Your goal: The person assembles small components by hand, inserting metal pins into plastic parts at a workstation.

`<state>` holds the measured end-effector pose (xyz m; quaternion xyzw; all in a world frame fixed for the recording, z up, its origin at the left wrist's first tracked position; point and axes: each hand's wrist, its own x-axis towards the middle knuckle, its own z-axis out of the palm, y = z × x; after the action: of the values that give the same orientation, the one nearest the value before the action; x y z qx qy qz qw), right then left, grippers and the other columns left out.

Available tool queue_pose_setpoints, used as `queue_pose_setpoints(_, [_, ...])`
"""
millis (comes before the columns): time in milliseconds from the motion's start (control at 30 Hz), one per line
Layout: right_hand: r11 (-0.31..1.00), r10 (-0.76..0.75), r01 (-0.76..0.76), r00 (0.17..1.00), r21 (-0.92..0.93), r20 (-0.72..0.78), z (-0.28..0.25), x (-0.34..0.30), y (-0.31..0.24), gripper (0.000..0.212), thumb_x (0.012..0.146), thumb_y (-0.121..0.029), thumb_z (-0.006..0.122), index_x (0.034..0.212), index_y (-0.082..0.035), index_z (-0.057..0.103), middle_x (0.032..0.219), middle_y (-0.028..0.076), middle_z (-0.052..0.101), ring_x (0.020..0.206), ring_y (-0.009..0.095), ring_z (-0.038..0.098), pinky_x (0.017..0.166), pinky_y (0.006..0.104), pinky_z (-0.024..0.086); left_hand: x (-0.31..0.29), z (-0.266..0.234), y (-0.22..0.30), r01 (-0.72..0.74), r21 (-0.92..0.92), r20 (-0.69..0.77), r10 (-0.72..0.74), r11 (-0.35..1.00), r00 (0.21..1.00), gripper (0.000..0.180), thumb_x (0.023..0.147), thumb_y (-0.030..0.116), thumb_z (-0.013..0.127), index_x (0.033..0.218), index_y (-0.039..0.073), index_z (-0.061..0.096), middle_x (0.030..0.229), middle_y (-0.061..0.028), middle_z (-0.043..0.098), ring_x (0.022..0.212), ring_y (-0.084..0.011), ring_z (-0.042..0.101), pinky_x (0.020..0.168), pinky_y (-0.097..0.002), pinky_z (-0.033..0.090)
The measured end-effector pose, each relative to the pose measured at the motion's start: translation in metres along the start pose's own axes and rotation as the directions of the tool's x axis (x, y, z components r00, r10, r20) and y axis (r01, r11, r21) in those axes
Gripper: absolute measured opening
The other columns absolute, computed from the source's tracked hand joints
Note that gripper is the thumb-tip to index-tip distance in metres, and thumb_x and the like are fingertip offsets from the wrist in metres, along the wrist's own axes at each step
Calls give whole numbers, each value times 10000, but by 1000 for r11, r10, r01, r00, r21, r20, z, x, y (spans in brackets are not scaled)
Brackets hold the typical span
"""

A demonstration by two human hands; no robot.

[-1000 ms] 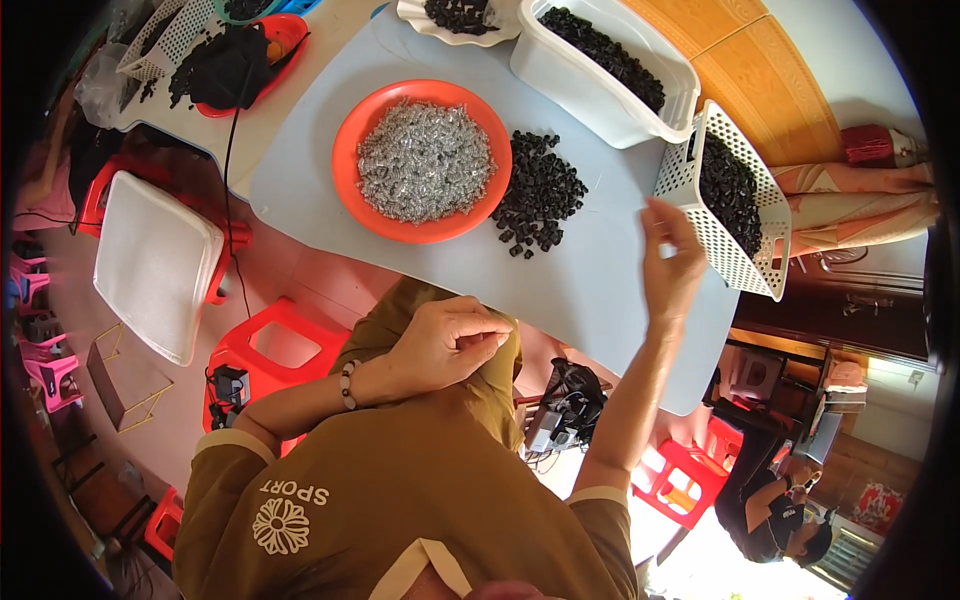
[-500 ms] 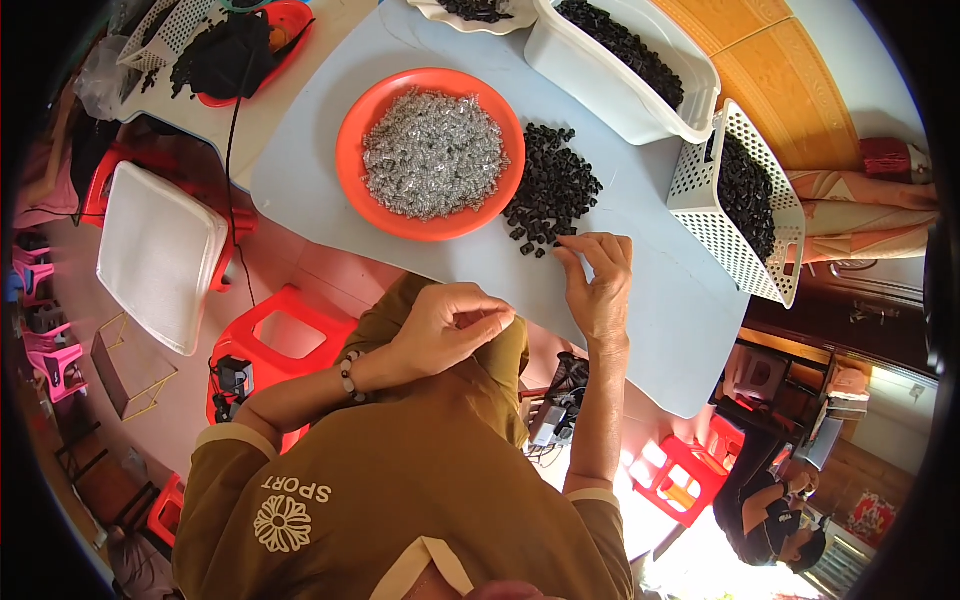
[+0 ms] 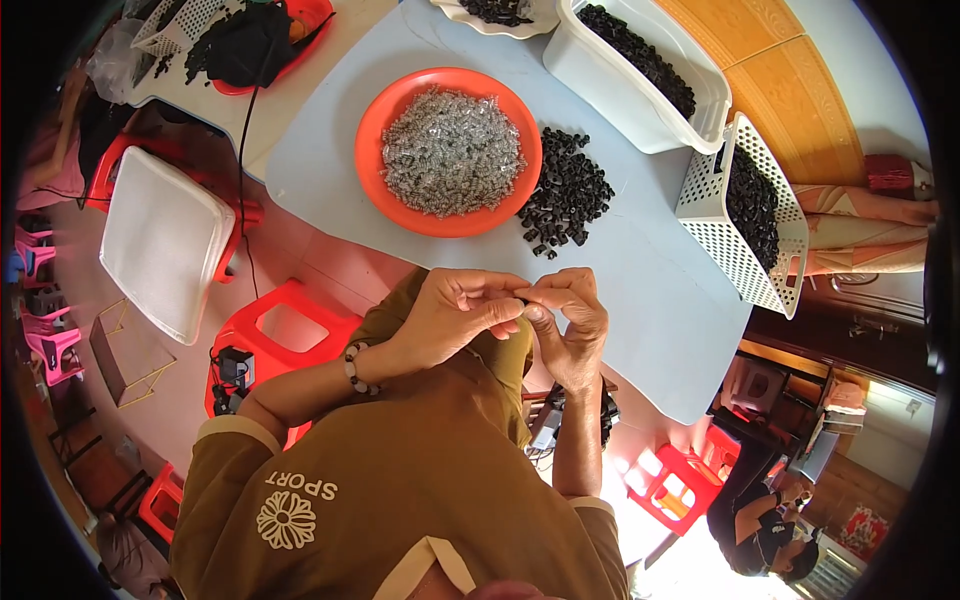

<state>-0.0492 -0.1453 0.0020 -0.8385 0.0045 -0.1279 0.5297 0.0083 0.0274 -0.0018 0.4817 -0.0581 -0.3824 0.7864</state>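
Observation:
Over the table's near edge, my left hand (image 3: 455,315) and my right hand (image 3: 572,325) meet fingertip to fingertip. My right thumb and forefinger pinch a small black plastic piece (image 3: 525,301), of which only a dark bit shows. The left fingers are closed in a pinch as well; what they hold is hidden. Just beyond the hands lies a loose pile of small black plastic pieces (image 3: 568,190). Left of that pile stands a round red-orange basin (image 3: 372,165) filled with small clear plastic pieces (image 3: 450,150).
The light blue table (image 3: 660,310) also bears a white tub (image 3: 635,120) and a white perforated basket (image 3: 735,240), both with black pieces, and a pale dish (image 3: 500,22). Red stools (image 3: 300,330) stand at the left. A black cable (image 3: 241,180) hangs there. Another person (image 3: 765,530) is at lower right.
My right hand has come back from the black pile to my left hand with a small black plastic piece. The fingertips now touch. The view has shifted slightly.

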Motion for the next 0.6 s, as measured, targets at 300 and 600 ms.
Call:
queue_pose_setpoints(300, [997,13,-17,999,-79,-46,9,43,-9,140,801,-14,718,938,-39,726,827,66,689,792,211,570,686,317,473,-7,-14,-1,-4,5,-124,4,1000,992,238,964,174,638,1125,7,691,841,-29,686,673,-49,592,617,-205,512])
queue_pose_setpoints(600, [892,-191,192,981,-410,43,48,107,-10,230,750,-122,769,973,-90,720,868,65,682,866,276,576,763,377,500,-13,-23,1,-40,-5,-186,39,999,982,230,965,190,635,1114,24,694,833,-54,686,675,-76,610,614,-226,524])
